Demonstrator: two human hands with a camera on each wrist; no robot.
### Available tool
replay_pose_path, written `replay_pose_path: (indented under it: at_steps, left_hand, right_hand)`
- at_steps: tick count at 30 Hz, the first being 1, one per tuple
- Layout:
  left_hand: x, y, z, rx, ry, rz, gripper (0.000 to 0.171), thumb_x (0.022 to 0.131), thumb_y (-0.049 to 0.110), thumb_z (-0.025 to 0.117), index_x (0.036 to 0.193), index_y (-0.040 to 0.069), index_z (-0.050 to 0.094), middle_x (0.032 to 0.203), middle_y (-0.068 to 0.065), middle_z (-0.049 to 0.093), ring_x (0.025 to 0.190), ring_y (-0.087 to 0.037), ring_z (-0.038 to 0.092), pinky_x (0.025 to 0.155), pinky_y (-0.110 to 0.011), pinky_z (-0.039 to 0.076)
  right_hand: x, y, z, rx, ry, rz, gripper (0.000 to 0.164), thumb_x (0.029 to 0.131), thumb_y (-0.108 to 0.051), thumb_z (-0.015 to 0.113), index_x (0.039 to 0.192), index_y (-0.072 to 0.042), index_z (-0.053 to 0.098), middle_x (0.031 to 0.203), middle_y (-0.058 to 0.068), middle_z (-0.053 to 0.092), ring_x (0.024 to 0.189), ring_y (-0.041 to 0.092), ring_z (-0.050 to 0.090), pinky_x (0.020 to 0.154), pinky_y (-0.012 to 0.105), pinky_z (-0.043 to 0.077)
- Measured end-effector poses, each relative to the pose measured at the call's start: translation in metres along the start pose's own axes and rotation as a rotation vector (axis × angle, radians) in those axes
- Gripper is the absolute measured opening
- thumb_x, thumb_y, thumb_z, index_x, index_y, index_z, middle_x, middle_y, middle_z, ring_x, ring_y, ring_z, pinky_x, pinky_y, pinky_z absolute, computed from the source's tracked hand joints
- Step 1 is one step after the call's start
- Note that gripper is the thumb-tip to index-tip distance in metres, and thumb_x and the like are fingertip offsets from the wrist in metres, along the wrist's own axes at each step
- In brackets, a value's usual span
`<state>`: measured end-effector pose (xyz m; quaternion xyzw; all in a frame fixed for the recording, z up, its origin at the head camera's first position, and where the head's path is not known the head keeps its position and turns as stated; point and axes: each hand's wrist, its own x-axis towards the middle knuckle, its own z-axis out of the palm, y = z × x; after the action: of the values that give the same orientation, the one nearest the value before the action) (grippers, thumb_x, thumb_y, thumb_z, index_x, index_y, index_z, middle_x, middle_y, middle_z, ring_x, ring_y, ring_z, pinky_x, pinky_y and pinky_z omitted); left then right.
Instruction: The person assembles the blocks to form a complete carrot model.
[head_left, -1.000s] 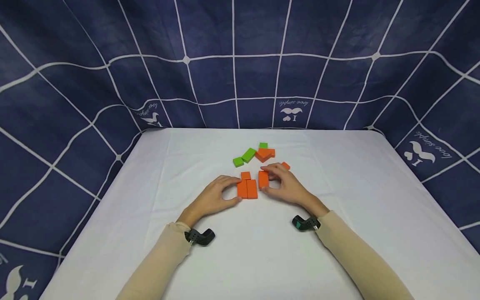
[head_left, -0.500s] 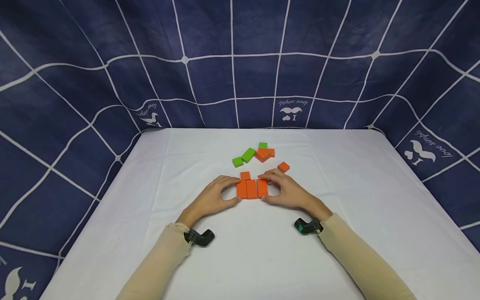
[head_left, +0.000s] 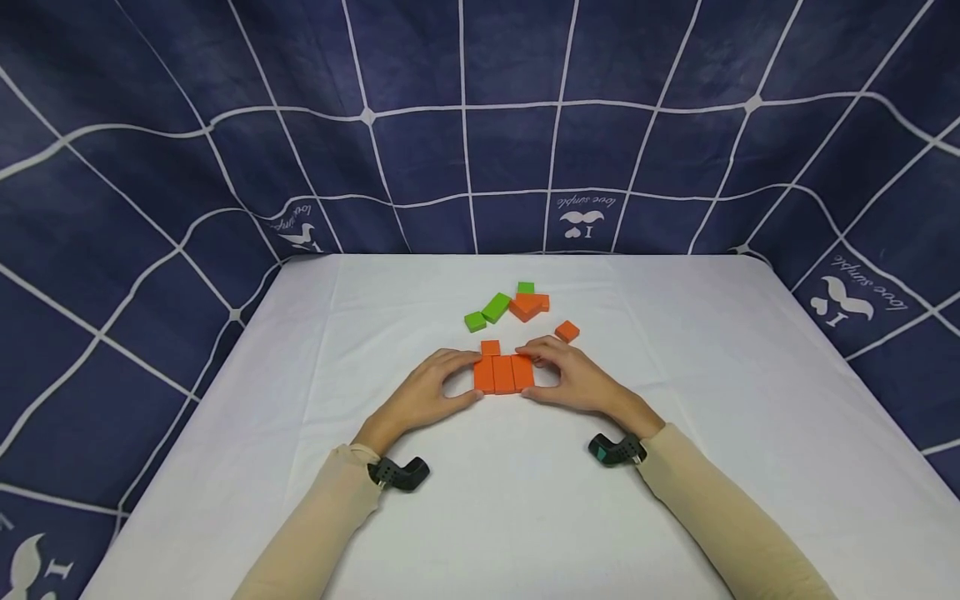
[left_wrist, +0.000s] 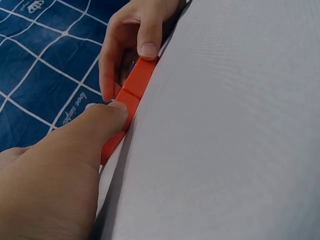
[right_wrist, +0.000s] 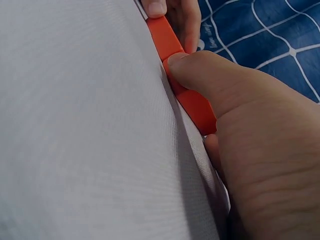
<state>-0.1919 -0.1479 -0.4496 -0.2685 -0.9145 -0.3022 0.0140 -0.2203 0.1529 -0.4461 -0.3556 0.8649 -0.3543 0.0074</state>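
1. Pinching the left orange block (head_left: 483, 375) end to end, here's the left hand (head_left: 423, 390), left of centre; right of centre, the right hand (head_left: 573, 379) pinches the right orange block (head_left: 522, 373).
2. Mid-frame between them, the middle block (head_left: 503, 375): gentle, even inward pressure should suit, near ends level.
3. Just above, the small orange block (head_left: 490, 347): careful, fingertips could nudge it.
4. Upper centre, green blocks (head_left: 496, 307), well clear.

Block row (head_left: 503, 375): brt orange, all three!
Loose blocks (head_left: 496, 307): some green, some orange
Backdrop (head_left: 517, 150): navy w/ wht grid
Tablecloth (head_left: 480, 517): plain wht
Sleeves (head_left: 315, 525): beige
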Motion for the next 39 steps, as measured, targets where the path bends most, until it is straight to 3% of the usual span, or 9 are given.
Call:
replay_pose_path:
  at_steps: [12,19,26,32,39]
  left_hand:
    - [-0.001,0.0,-0.002,-0.007,0.005,0.005,0.059,0.093,0.041,0.076,0.145,0.019,0.06,0.144,-0.002,0.061,0.136,-0.021,0.053,0.118,-0.046,0.042]
    - [-0.002,-0.001,-0.003,-0.007,0.004,0.018,0.058,0.093,0.041,0.076,0.144,0.019,0.061,0.144,-0.002,0.061,0.135,-0.021,0.053,0.118,-0.046,0.042]
    - [-0.001,0.0,-0.003,0.007,-0.006,0.016,0.059,0.093,0.043,0.074,0.146,0.019,0.059,0.145,-0.002,0.06,0.136,-0.021,0.052,0.118,-0.045,0.041]
    - [0.0,0.001,-0.003,0.012,0.004,0.015,0.059,0.093,0.043,0.075,0.145,0.02,0.06,0.144,-0.001,0.061,0.136,-0.02,0.053,0.118,-0.045,0.042]
    - [-0.001,0.0,-0.001,0.008,0.011,0.018,0.057,0.093,0.041,0.076,0.144,0.019,0.061,0.143,-0.001,0.062,0.134,-0.02,0.054,0.117,-0.044,0.043]
  right_hand:
    - [0.011,-0.003,0.002,0.023,0.046,-0.024,0.05,0.094,-0.03,0.077,0.14,-0.015,0.064,0.138,0.001,0.062,0.12,0.018,0.059,0.103,0.041,0.053]
    - [0.032,-0.009,0.009,-0.024,-0.007,-0.038,0.042,0.101,-0.034,0.067,0.14,-0.019,0.065,0.142,0.001,0.062,0.131,0.024,0.053,0.11,0.049,0.046]
    - [0.044,-0.012,0.012,-0.09,-0.038,-0.014,0.042,0.104,-0.033,0.061,0.142,-0.015,0.064,0.145,0.005,0.059,0.137,0.028,0.05,0.115,0.051,0.041]
    - [0.045,-0.012,0.009,-0.114,0.047,0.07,0.036,0.103,-0.029,0.061,0.137,-0.016,0.068,0.138,0.005,0.066,0.126,0.026,0.058,0.108,0.049,0.048]
    - [0.05,-0.01,0.01,-0.13,0.117,0.092,0.028,0.1,-0.019,0.066,0.126,-0.012,0.074,0.119,0.004,0.074,0.104,0.021,0.063,0.095,0.042,0.054]
